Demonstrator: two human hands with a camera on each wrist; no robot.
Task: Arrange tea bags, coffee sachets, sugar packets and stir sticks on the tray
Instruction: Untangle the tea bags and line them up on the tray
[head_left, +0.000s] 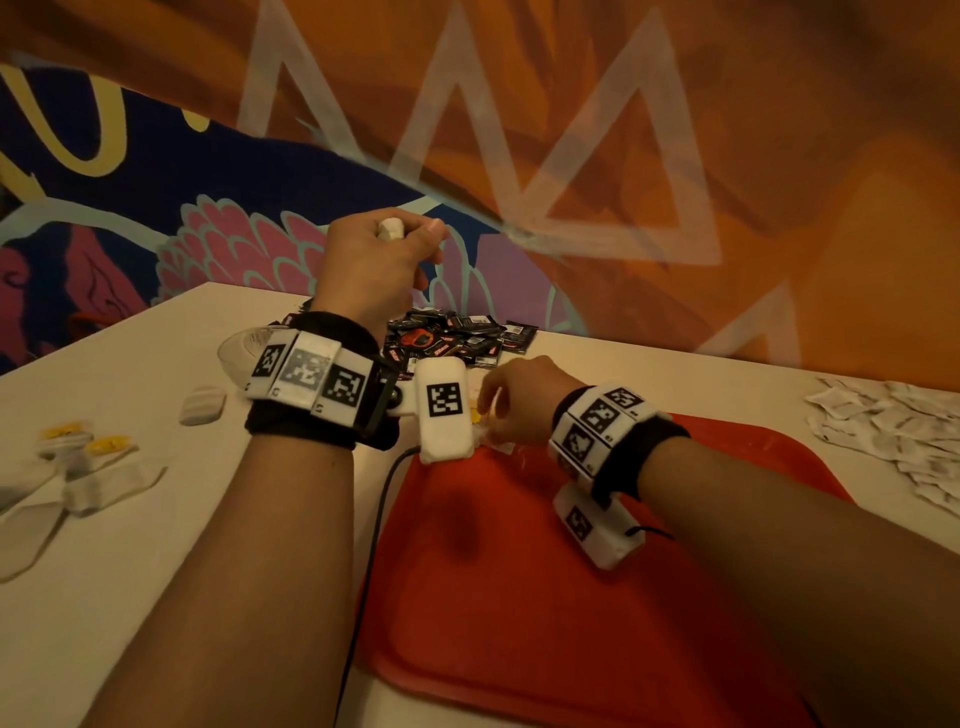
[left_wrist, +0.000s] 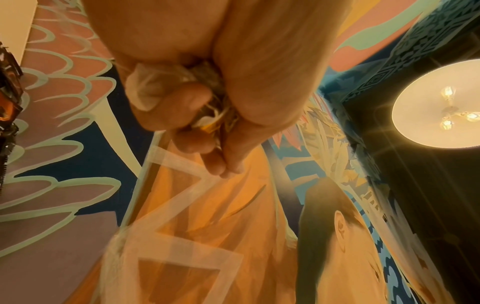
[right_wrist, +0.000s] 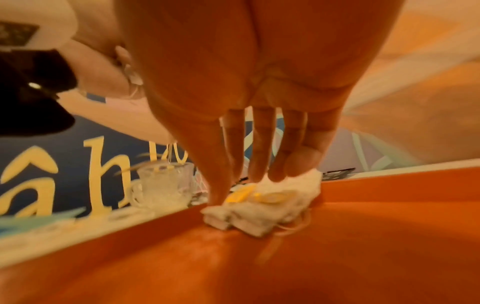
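Note:
My left hand (head_left: 384, 254) is raised above the table's far side and grips a bunch of white tea bags (head_left: 390, 228). In the left wrist view the curled fingers (left_wrist: 192, 107) close round the tea bags (left_wrist: 145, 90) and their yellow tags. My right hand (head_left: 498, 410) is down at the far left corner of the red tray (head_left: 519, 597). Its straight fingers (right_wrist: 262, 156) touch a small stack of tea bags (right_wrist: 254, 216) with yellow tags lying on the tray (right_wrist: 337, 246).
A pile of black coffee sachets (head_left: 457, 338) lies behind the tray. White sugar packets (head_left: 893, 436) are heaped at the right. More tea bags (head_left: 78, 457) lie at the left. A glass cup (right_wrist: 161, 185) with thin sticks stands near the tray corner.

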